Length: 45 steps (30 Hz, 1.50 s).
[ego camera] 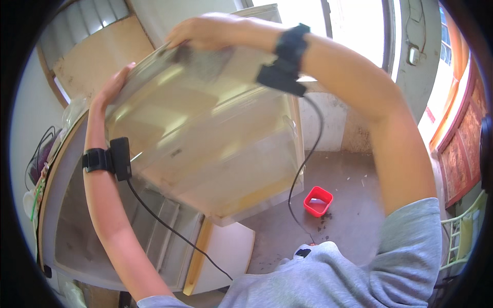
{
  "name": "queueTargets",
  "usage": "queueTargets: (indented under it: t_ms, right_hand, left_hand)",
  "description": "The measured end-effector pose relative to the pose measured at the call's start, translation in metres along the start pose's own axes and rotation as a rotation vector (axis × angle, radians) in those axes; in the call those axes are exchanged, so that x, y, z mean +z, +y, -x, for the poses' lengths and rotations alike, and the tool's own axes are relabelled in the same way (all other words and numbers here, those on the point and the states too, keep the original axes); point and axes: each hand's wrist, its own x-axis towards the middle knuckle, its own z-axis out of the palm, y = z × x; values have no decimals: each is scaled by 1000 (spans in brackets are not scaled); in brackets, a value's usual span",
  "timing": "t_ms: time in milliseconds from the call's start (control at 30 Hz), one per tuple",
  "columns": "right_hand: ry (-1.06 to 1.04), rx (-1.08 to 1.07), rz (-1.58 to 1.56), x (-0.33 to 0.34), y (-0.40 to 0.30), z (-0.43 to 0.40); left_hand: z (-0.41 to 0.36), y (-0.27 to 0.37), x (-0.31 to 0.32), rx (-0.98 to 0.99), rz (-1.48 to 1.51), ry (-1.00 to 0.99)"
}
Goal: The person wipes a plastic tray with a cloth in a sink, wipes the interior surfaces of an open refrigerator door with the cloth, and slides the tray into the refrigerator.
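A large, cloudy see-through panel [165,115] with a pale rim is raised in front of me, tilted. Whether it is glass or plastic I cannot tell. My left hand [116,84] grips its left edge, with the fingertips at the rim. Over the upper edge curls my right hand [204,32], slightly blurred. A greyish patch shows under the right hand, too unclear to name. Behind the panel stands an open pale door [298,154], partly seen through it. To the left lies the grey interior of an open cabinet, seemingly a refrigerator [88,215].
A red square plastic container [318,201] rests on the grey floor [346,223] beside dark wet spots. Below the panel, a lower white door [227,246] with a yellowed edge juts out. Cables [319,115] hang from both wrist devices. A pale-framed chair [460,235] stands at right.
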Motion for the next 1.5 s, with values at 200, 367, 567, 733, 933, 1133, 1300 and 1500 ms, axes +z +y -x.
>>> queueTargets:
  t_ms: [200,367,567,733,933,1133,1300,1500]
  right_hand:
    - [178,105,308,-57,52,125]
    - [56,182,355,-61,24,113]
    - [-56,57,255,-17,-13,25]
    - [-66,-151,206,7,-18,-16]
    - [184,94,205,-24,12,73]
    - [602,496,-352,-5,34,164]
    - [686,907,-602,9,31,193]
    - [823,675,-1172,139,-2,331]
  left_hand:
    - [-1,-14,-1,173,1,25]
    - [15,-5,-3,169,-38,58]
    - [8,-7,-9,88,-111,-46]
    - [4,-13,1,143,-47,51]
    - [1,-26,-1,70,13,50]
    - [-7,-13,9,33,4,73]
    - [-14,3,25,59,94,31]
    - [-32,-11,43,111,118,31]
